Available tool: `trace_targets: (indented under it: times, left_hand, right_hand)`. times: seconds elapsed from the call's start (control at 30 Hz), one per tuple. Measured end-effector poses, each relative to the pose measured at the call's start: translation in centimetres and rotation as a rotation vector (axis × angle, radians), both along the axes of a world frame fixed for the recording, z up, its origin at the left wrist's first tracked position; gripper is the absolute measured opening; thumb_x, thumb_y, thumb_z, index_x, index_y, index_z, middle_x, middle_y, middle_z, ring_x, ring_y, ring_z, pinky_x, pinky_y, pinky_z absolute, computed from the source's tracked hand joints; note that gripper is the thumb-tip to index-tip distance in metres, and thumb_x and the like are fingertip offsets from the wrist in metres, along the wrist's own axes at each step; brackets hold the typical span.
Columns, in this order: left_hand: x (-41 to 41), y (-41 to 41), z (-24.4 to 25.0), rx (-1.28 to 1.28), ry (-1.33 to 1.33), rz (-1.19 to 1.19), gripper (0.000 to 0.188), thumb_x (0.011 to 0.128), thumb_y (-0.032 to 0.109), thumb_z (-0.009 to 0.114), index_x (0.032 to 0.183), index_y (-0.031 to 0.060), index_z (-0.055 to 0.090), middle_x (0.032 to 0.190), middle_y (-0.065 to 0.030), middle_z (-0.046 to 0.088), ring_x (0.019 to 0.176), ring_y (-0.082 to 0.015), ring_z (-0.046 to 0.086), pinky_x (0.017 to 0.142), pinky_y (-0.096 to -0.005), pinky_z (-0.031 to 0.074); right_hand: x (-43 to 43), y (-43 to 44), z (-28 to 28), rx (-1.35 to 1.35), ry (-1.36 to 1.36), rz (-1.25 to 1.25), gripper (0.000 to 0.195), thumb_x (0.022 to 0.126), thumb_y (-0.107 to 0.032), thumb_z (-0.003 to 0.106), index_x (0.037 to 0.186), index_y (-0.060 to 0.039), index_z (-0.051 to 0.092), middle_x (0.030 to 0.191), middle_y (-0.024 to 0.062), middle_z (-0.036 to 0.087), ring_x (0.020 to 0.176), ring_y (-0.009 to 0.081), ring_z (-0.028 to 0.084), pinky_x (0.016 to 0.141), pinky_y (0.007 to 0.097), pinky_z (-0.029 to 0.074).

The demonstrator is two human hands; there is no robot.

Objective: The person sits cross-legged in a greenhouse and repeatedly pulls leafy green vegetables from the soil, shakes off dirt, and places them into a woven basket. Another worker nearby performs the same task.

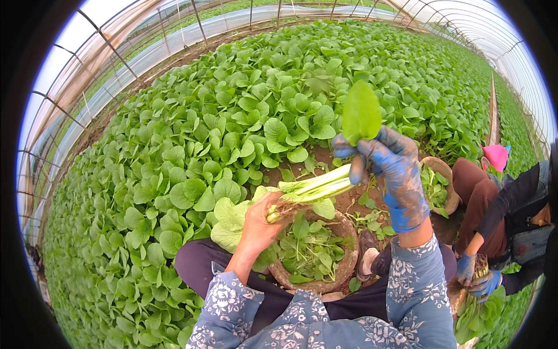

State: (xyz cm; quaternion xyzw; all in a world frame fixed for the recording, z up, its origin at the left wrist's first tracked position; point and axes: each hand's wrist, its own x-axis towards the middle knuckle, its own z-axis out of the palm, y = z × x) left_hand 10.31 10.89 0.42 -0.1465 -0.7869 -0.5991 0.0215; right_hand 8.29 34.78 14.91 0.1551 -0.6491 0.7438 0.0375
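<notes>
My bare left hand (261, 222) is closed around a bunch of leafy greens, with pale stems (322, 185) pointing right and brown thread-like roots (285, 208) at its near end. Broad leaves (231, 218) spread out behind that hand. My right hand (390, 179), in a blue glove caked with mud, pinches a single green leaf (361, 111) upright above the stem ends. Its lower fingers overlap those ends; whether they touch is unclear. Between my legs, below both hands, sits a round earth-coloured basin (320, 285) holding loose leaves (309, 253).
Dense leafy greens (209, 144) surround the soil (322, 155) ahead and to the left. At right, a co-worker's gloved hands (477, 279) hold another rooted bunch (477, 314). Another basin (451, 194) and a pink object (495, 157) are nearby. Greenhouse hoops (107, 43) arch around.
</notes>
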Motion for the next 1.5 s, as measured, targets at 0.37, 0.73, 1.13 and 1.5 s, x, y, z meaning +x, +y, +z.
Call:
trace_targets:
  times: [0.37,0.73,1.13,1.5]
  left_hand:
    - [1.5,0.0,0.8,0.576,-0.488,-0.149,0.051,0.068,-0.007,0.076,0.115,-0.0024,0.056,0.103,-0.0084,0.065,0.087,-0.0174,0.065,0.075,-0.0347,0.057]
    - [1.9,0.2,3.1,0.765,-0.368,-0.125,0.078,0.065,-0.008,0.073,0.136,-0.0015,0.043,0.140,-0.0232,0.043,0.082,-0.0248,0.066,0.070,-0.0359,0.056]
    - [0.1,1.4,3.1,1.086,-0.278,0.165,0.048,0.076,-0.006,0.071,0.120,0.0019,0.055,0.111,-0.0073,0.064,0.098,-0.0182,0.062,0.087,-0.0330,0.050]
    - [-1.7,-0.8,0.8,0.936,-0.359,0.223,0.055,0.070,-0.006,0.073,0.121,0.0024,0.054,0.111,-0.0094,0.065,0.100,-0.0211,0.063,0.091,-0.0360,0.049]
  right_hand:
    - [2.0,0.3,-6.8,0.429,0.048,-0.158,0.061,0.085,-0.022,0.069,0.138,-0.0049,0.043,0.134,0.0128,0.052,0.118,0.0239,0.052,0.100,0.0392,0.041]
    - [0.7,-3.4,-7.5,0.160,0.215,-0.497,0.055,0.088,-0.003,0.060,0.140,-0.0042,0.042,0.112,0.0092,0.064,0.095,0.0173,0.063,0.085,0.0302,0.050]
    - [3.3,-10.3,-10.7,1.257,0.281,-0.459,0.084,0.081,-0.011,0.063,0.150,-0.0025,0.016,0.088,0.0159,0.053,0.075,0.0322,0.056,0.067,0.0408,0.047]
    - [1.9,-12.5,-13.6,1.346,0.433,-0.352,0.076,0.080,-0.012,0.055,0.144,0.0115,0.021,0.076,0.0084,0.049,0.067,0.0200,0.051,0.064,0.0299,0.044]
